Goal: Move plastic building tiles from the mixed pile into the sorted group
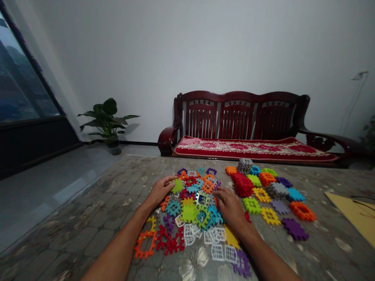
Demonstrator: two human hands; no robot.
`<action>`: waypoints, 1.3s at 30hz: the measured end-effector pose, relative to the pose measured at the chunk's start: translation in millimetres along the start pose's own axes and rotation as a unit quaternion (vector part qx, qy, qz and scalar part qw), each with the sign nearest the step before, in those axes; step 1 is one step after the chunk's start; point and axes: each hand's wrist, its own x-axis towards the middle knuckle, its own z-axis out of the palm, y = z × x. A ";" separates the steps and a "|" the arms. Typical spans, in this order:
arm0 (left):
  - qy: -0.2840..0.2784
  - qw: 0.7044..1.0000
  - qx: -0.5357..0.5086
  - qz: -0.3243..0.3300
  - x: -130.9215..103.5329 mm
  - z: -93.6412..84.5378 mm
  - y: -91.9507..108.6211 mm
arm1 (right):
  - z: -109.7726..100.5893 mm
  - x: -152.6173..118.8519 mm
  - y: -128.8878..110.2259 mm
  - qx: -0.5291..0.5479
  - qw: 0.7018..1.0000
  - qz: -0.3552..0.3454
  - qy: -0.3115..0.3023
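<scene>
Several toothed plastic building tiles lie in a mixed pile in front of me. My left hand [161,190] is at the pile's left edge, its thumb and fingers closed on the side of a lime green tile [177,186]. On the right edge of the pile rests my right hand [230,203], fingers loosely spread beside an orange tile [208,186]; nothing shows in its grasp. Between the hands are a turquoise tile [173,208] and a yellow-green square tile [188,213]. Nearer to me lie white window-shaped pieces [217,252] and red toothed pieces [175,242].
Sorted by colour, tile stacks stand to the right, among them a red stack [242,184], a grey stack [277,190] and a purple stack [295,229]. A yellow board [351,212] lies at the table's right. Behind the patterned tablecloth [96,222] stands a wooden bench [234,117].
</scene>
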 end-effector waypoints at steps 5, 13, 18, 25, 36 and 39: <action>-0.058 0.998 0.005 0.008 -0.3 -0.1 -2.2 | -9.4 -0.8 -16.0 0.004 0.994 -0.093 0.052; -0.083 0.995 -0.040 0.024 -1.3 -0.1 -2.9 | -13.2 -13.2 -68.8 0.052 0.963 -0.238 -0.116; -0.082 0.996 -0.034 0.017 -0.4 0.9 -4.0 | -5.2 -18.7 -72.2 0.060 0.965 -0.224 -0.125; -0.022 0.997 -0.072 0.018 1.8 1.8 -4.6 | 10.1 -6.4 -56.2 0.219 0.975 -0.030 0.004; -0.081 0.982 -0.165 -0.045 -7.1 12.0 11.9 | 6.5 9.4 -36.6 0.405 0.901 0.152 0.034; -0.100 0.977 -0.177 -0.057 -7.8 14.7 9.3 | 10.7 8.7 -34.1 0.410 0.899 0.149 0.024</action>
